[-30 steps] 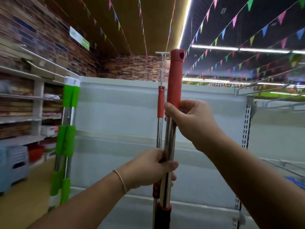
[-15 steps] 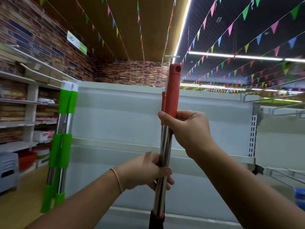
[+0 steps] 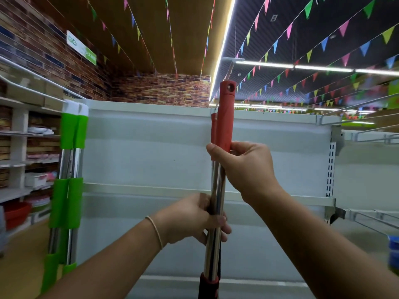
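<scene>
Both hands clamped on one pole (image 3: 217,184) — upright, close before the white shelf (image 3: 151,152). Right hand (image 3: 244,169) grips the foot of its red grip (image 3: 226,117); left hand (image 3: 192,219) wraps the metal shaft lower down. Green poles (image 3: 69,169) stand well left.
</scene>
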The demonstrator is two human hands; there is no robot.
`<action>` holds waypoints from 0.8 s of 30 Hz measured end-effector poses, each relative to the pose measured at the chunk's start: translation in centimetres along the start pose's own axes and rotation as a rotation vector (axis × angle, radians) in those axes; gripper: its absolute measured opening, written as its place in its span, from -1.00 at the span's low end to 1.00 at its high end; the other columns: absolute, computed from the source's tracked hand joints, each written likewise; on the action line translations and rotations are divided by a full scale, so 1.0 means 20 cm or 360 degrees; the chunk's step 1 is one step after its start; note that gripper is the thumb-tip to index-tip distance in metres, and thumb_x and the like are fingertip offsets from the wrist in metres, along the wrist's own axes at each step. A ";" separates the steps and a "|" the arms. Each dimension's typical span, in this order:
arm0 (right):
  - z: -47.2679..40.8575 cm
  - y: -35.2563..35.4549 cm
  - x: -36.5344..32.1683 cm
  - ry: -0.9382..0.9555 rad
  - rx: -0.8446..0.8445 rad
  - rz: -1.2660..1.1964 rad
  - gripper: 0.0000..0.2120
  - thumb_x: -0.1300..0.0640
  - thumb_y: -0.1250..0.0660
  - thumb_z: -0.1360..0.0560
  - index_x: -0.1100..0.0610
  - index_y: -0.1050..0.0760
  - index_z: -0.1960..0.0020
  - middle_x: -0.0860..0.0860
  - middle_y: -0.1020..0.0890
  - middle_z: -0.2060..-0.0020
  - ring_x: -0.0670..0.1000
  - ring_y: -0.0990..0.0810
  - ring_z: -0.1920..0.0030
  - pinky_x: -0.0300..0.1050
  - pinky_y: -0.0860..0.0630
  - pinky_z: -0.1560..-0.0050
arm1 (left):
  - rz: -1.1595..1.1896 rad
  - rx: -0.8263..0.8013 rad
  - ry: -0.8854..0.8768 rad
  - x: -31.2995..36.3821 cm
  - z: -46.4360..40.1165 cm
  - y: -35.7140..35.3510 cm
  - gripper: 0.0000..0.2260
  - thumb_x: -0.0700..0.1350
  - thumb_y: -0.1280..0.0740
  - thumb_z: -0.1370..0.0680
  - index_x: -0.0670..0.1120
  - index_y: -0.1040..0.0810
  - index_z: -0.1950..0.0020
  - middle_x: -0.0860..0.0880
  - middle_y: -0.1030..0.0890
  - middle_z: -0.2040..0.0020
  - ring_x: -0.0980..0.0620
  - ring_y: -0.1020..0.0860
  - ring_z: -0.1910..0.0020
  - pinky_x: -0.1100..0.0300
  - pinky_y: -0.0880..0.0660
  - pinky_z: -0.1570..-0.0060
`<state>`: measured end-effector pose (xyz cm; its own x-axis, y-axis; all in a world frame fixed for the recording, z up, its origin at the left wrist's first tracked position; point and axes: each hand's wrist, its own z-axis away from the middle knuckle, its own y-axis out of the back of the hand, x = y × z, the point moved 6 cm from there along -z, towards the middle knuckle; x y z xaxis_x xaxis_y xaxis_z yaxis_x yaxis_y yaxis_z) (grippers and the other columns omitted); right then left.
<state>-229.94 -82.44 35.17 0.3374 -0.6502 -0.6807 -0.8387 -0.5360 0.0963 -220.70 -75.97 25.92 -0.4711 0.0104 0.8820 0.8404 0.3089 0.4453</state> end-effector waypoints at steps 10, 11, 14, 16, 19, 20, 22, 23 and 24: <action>-0.04 -0.06 0.11 -0.0056 0.0102 0.0159 -0.81 -0.08 -0.49 -0.43 0.04 -0.62 0.17 0.05 -0.68 0.33 0.07 -0.67 0.36 -0.05 -0.66 0.27 | -0.0017 -0.0094 0.0025 -0.11 -0.10 0.06 -0.86 -0.24 -0.26 -0.62 -0.26 -0.49 -0.15 -0.22 -0.68 -0.05 -0.15 -0.68 -0.03 -0.05 -0.62 -0.01; -0.05 -0.08 0.14 -0.0082 0.0116 0.0176 -0.80 -0.08 -0.49 -0.43 0.04 -0.63 0.16 0.05 -0.67 0.35 0.05 -0.64 0.40 -0.04 -0.66 0.28 | -0.0009 -0.0088 0.0027 -0.13 -0.12 0.07 -0.85 -0.24 -0.26 -0.62 -0.27 -0.48 -0.15 -0.23 -0.68 -0.05 -0.16 -0.68 -0.03 -0.08 -0.61 -0.04; -0.12 -0.10 0.21 -0.0139 0.0149 0.0231 -0.79 -0.09 -0.48 -0.44 0.05 -0.63 0.17 0.05 -0.66 0.37 -0.05 -0.57 0.46 -0.01 -0.66 0.27 | 0.0057 -0.0074 0.0021 -0.18 -0.18 0.09 -0.89 -0.25 -0.25 -0.62 -0.26 -0.46 -0.12 -0.27 -0.66 -0.07 -0.19 -0.68 -0.02 -0.05 -0.63 0.02; -0.17 -0.12 0.26 -0.0197 0.0138 0.0290 -0.78 -0.10 -0.47 -0.44 0.03 -0.59 0.24 0.09 -0.67 0.34 -0.01 -0.59 0.43 0.07 -0.66 0.22 | 0.0078 -0.0026 0.0043 -0.19 -0.23 0.11 -0.92 -0.25 -0.26 -0.62 -0.25 -0.47 -0.08 -0.28 -0.65 -0.06 -0.16 -0.67 0.03 0.07 -0.63 0.15; -0.26 -0.15 0.33 -0.0280 0.0134 0.0390 -0.75 -0.09 -0.46 -0.45 0.03 -0.56 0.28 0.09 -0.68 0.31 0.06 -0.64 0.34 0.12 -0.66 0.15 | 0.0148 0.0079 0.0098 -0.23 -0.30 0.13 -0.85 -0.20 -0.30 -0.61 -0.26 -0.49 -0.12 -0.25 -0.64 -0.03 -0.16 -0.67 0.03 0.02 -0.65 0.10; -0.29 -0.15 0.35 -0.0298 0.0136 0.0415 -0.75 -0.08 -0.46 -0.45 0.05 -0.57 0.28 0.09 -0.68 0.31 0.06 -0.63 0.34 0.12 -0.66 0.13 | 0.0155 0.0128 0.0126 -0.25 -0.33 0.14 -0.82 -0.18 -0.31 -0.61 -0.25 -0.50 -0.14 -0.25 -0.65 -0.04 -0.19 -0.67 -0.01 -0.04 -0.65 0.04; -0.33 -0.16 0.39 -0.0328 0.0133 0.0453 -0.75 -0.07 -0.46 -0.45 0.09 -0.59 0.25 0.08 -0.65 0.35 0.03 -0.59 0.37 0.07 -0.65 0.14 | 0.0107 0.0231 0.0178 -0.29 -0.38 0.16 -0.80 -0.12 -0.32 -0.61 -0.23 -0.52 -0.15 -0.25 -0.65 -0.05 -0.20 -0.66 -0.04 -0.09 -0.63 -0.02; -0.35 -0.16 0.40 -0.0342 0.0133 0.0470 -0.75 -0.07 -0.46 -0.46 0.10 -0.60 0.24 0.07 -0.63 0.36 0.02 -0.58 0.37 0.03 -0.64 0.16 | 0.0078 0.0278 0.0203 -0.31 -0.40 0.16 -0.79 -0.09 -0.33 -0.60 -0.21 -0.53 -0.14 -0.24 -0.65 -0.05 -0.19 -0.66 -0.03 -0.09 -0.63 -0.02; -0.36 -0.17 0.42 -0.0350 0.0135 0.0495 -0.74 -0.07 -0.45 -0.46 0.11 -0.60 0.24 0.06 -0.63 0.38 0.01 -0.58 0.38 0.00 -0.63 0.19 | 0.0069 0.0322 0.0221 -0.33 -0.42 0.17 -0.78 -0.05 -0.33 -0.60 -0.18 -0.52 -0.12 -0.24 -0.65 -0.05 -0.18 -0.66 -0.02 -0.09 -0.64 -0.01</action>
<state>-221.22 -89.96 34.38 -0.0306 -0.6386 -0.7689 -0.9220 -0.2789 0.2684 -212.48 -82.99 22.89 -0.3827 -0.0987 0.9186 0.7819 0.4951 0.3789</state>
